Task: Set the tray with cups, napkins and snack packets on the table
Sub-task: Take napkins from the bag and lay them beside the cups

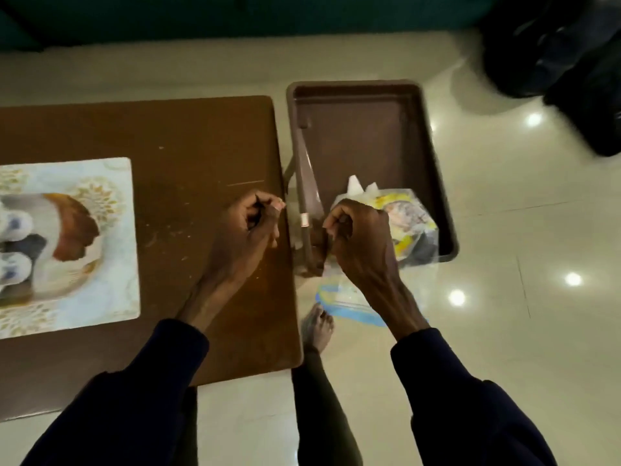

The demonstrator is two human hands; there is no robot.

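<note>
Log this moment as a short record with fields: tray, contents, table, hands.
tray: brown tray, beyond the table's right edge, over the floor
contents: white napkins and a plastic bag of snack packets at its near end
table: brown table with a patterned placemat
hands: left hand closed at table edge; right hand gripping the tray's near corner
</note>
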